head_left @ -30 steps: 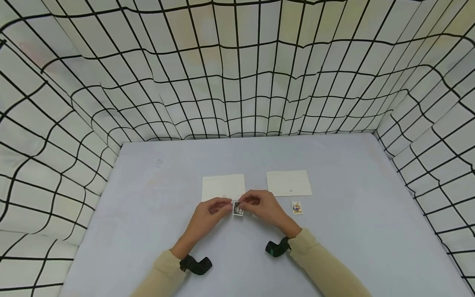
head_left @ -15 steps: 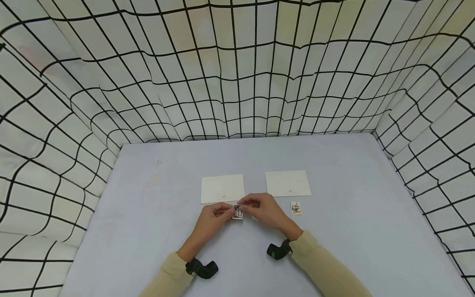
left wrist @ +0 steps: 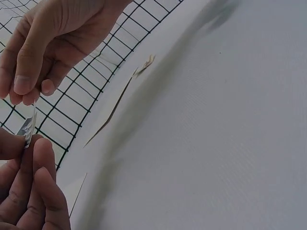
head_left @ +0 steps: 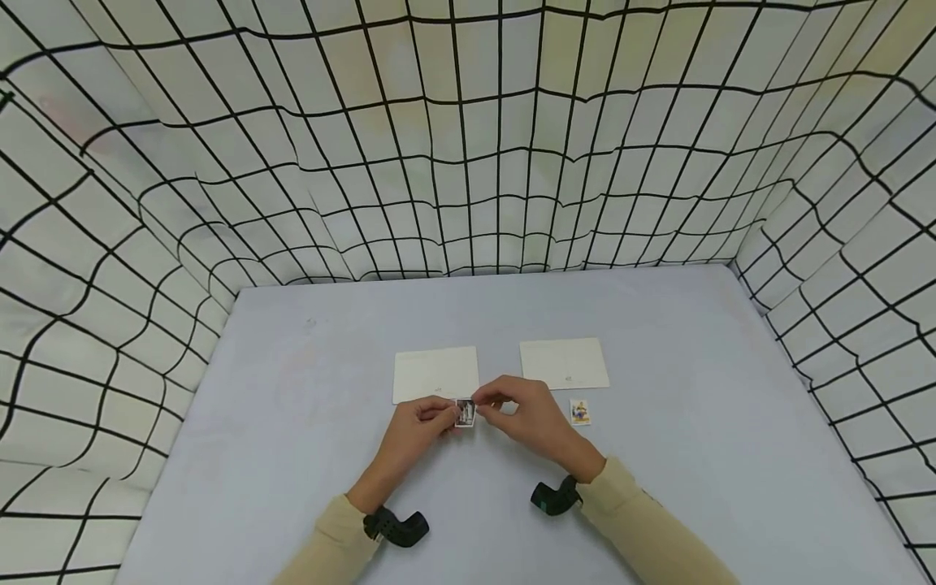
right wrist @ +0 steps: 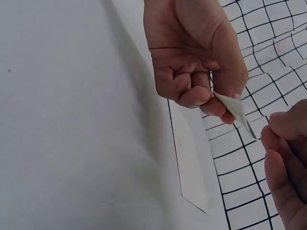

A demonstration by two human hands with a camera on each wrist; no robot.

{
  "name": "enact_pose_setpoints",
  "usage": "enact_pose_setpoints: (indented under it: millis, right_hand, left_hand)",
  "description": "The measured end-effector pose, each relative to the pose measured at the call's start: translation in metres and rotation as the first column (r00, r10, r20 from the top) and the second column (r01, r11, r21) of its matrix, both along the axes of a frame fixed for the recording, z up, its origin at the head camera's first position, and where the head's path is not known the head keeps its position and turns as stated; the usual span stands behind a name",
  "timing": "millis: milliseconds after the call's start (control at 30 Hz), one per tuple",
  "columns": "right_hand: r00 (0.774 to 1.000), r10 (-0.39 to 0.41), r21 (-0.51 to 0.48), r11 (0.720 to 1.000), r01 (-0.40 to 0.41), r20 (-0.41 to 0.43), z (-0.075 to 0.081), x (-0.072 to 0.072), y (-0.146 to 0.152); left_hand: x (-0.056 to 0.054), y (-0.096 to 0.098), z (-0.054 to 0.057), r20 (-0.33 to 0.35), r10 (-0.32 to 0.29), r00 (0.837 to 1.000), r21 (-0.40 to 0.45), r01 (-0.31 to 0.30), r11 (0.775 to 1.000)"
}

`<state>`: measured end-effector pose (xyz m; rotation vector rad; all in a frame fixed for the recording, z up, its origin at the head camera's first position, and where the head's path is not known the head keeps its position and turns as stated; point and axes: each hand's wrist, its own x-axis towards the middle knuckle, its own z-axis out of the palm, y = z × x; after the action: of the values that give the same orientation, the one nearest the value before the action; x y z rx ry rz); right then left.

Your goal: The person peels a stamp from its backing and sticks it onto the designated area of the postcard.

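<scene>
A small postage stamp (head_left: 465, 413) with a dark picture and a white border is held up between the two hands. My left hand (head_left: 415, 431) pinches it by its left side between thumb and fingers. Its pale back and toothed edge (right wrist: 230, 105) show in the right wrist view, curving slightly. At the stamp's upper right corner, the thumb and index finger of my right hand (head_left: 528, 413) come together. In the left wrist view, a thin pale sliver (left wrist: 34, 108) runs from the stamp up to those right fingertips.
Two white envelope-like paper rectangles lie flat behind the hands, one on the left (head_left: 436, 374) and one on the right (head_left: 565, 364). A second, colourful stamp (head_left: 580, 413) lies below the right one. Black netting (head_left: 483, 179) over white walls surrounds the table (head_left: 307, 390).
My right fingers have drawn off the stamp's face to its upper right corner, and that hand has shifted slightly right. My left hand keeps its pinch on the stamp.
</scene>
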<state>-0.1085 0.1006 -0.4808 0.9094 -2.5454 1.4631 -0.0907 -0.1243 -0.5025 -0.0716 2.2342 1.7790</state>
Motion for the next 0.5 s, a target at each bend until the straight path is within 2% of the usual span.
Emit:
enact_pose_setpoints:
  millis: [100,200,333,500]
  right_hand:
    - [0.991,0.042,0.042,0.998,-0.037,-0.124,0.0002,0.0001,-0.0009]
    - [0.972,0.087,0.08,0.994,-0.071,-0.218,-0.0001,0.0008,-0.0011]
    - [0.947,0.119,0.12,0.989,-0.087,-0.297,-0.0015,0.0014,0.0001]
    - [0.915,0.121,0.136,0.988,-0.074,-0.385,-0.0026,0.0008,0.0015]
  left_hand:
    - [0.0007,-0.0017,0.0021,0.021,-0.029,0.999,0.03,0.028,0.999]
    - [0.0016,-0.0033,0.0023,0.059,-0.052,0.997,0.073,0.047,0.996]
    - [0.0023,-0.0043,0.0027,0.092,-0.062,0.994,0.13,0.05,0.99]
    - [0.003,-0.0037,0.004,0.107,-0.071,0.992,0.185,0.051,0.982]
